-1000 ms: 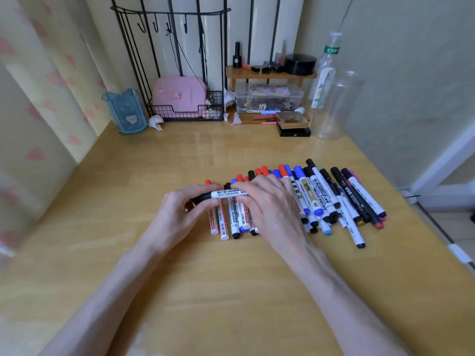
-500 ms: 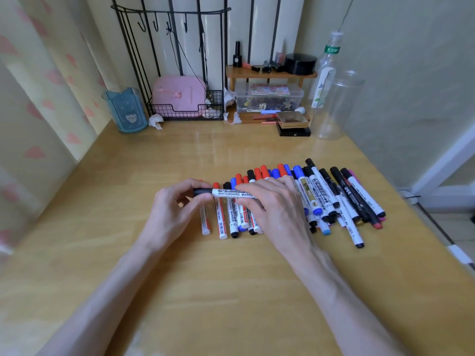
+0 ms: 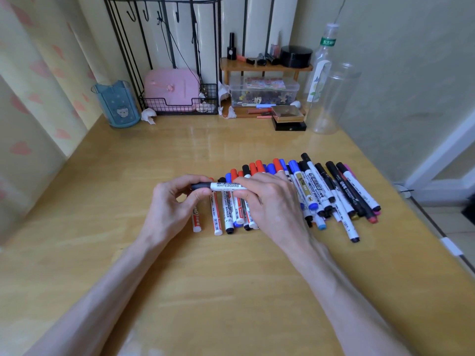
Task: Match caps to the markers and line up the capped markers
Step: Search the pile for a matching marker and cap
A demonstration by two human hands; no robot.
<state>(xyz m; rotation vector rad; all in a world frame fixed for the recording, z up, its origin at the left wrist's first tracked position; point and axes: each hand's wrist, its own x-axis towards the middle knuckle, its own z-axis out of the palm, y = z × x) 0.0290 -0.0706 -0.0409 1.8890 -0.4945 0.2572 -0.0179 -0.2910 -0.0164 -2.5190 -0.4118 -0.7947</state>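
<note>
On the tabletop (image 3: 231,283), the left hand (image 3: 169,204) pinched the black cap (image 3: 201,186) while the right hand (image 3: 272,201) gripped the whiteboard marker (image 3: 227,186) crosswise over the marker row (image 3: 315,187), probably seating the cap. A clear jar (image 3: 331,98) stood beyond the row.

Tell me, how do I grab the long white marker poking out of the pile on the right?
Pinch the long white marker by its near, black-tipped end, coming from the near side of the wooden table. That end juts clear of the pile onto bare tabletop, with room either side; its far part is wedged among other markers.
</note>
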